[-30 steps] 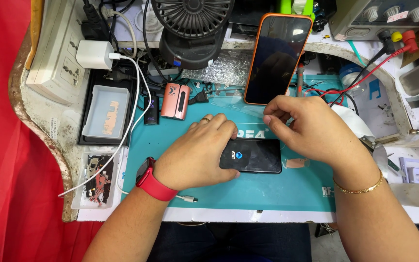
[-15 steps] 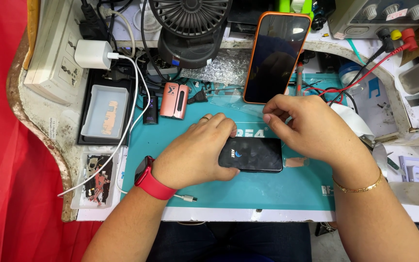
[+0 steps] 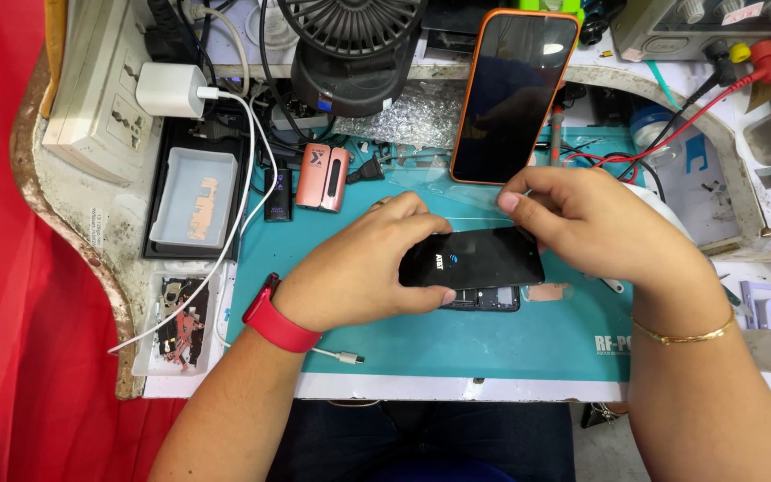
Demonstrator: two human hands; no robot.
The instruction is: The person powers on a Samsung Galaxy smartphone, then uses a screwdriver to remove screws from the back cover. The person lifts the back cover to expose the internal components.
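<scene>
A black phone back panel (image 3: 479, 258) is tilted up over a dark phone body (image 3: 484, 299) lying on the teal work mat (image 3: 493, 344). My left hand (image 3: 368, 263), with a red band at the wrist, grips the panel's left end. My right hand (image 3: 595, 223), a thin gold bangle on its wrist, pinches the panel's upper right edge. The phone body shows only as a strip under the panel.
An orange-cased phone (image 3: 512, 94) leans upright behind the mat, by a black desk fan (image 3: 350, 49). A white charger (image 3: 171, 89) and its cable (image 3: 234, 223) run down the left. A black tray (image 3: 194, 192), a pink gadget (image 3: 326, 177), red leads (image 3: 671, 134).
The black panel's right side has lifted off the phone body, which now shows beneath it. My right hand has shifted slightly up along the panel's edge.
</scene>
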